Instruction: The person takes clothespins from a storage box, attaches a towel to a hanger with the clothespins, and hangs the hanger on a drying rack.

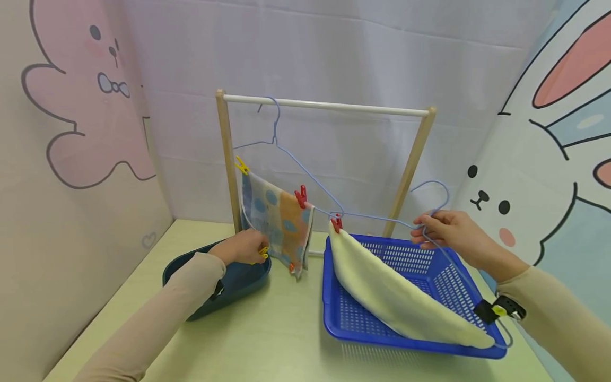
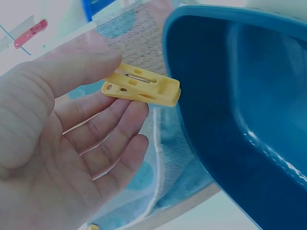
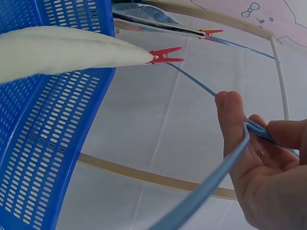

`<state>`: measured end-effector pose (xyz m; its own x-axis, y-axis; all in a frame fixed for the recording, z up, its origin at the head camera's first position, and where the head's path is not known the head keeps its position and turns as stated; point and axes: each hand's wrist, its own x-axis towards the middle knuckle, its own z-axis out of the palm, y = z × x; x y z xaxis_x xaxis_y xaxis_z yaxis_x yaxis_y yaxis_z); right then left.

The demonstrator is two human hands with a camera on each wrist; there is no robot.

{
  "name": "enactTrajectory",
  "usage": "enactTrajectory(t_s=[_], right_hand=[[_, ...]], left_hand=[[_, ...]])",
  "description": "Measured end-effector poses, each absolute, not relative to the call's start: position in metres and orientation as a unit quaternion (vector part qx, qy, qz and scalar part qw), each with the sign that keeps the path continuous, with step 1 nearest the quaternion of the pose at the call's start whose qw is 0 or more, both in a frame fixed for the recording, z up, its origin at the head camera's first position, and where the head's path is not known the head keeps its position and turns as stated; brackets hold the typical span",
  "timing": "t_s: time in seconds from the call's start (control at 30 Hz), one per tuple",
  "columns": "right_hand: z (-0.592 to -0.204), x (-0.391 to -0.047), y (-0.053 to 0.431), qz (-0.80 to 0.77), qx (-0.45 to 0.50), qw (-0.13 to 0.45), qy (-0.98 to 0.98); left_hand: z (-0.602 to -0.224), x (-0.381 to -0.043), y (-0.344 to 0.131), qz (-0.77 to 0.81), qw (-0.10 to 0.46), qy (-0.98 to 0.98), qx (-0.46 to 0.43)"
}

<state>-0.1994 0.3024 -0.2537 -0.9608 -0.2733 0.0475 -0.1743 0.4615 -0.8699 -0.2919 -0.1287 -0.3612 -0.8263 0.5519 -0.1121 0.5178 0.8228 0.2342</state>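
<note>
My left hand (image 1: 242,246) pinches a yellow clothespin (image 2: 144,86) between thumb and fingertips, over the edge of the dark teal basin (image 1: 243,281). In the left wrist view the clothespin's tip overlaps the basin's rim. My right hand (image 1: 448,233) grips a blue wire hanger (image 1: 372,216) at its neck, just below the hook. A pale yellow towel (image 1: 391,292) hangs along this hanger's lower bar, sagging over the blue basket (image 1: 367,345). A red clothespin (image 1: 337,223) clips the towel at the hanger's left corner; at its right end no clothespin shows.
Behind stands a wooden rack with a white rail (image 1: 329,105). From it a second hanger (image 1: 307,172) hangs tilted, carrying a patterned towel (image 1: 281,212) held by a yellow clothespin (image 1: 242,166) and a red clothespin (image 1: 301,197). An orange clothespin (image 1: 291,267) shows near the towel's lower corner.
</note>
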Motion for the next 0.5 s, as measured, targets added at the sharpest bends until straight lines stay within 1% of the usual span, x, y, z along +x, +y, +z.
enactTrajectory(t_s=[0.2,0.5], right_hand=[[-0.252,-0.2,0.302,-0.509,-0.135,0.081,0.846],[-0.246,-0.198,0.303,-0.487,-0.136,0.069,0.86]], left_hand=[[-0.356,-0.29,-0.122,0.104,0.085,0.943,0.305],[-0.344,-0.284,-0.106,0.145,0.058,0.921,0.358]])
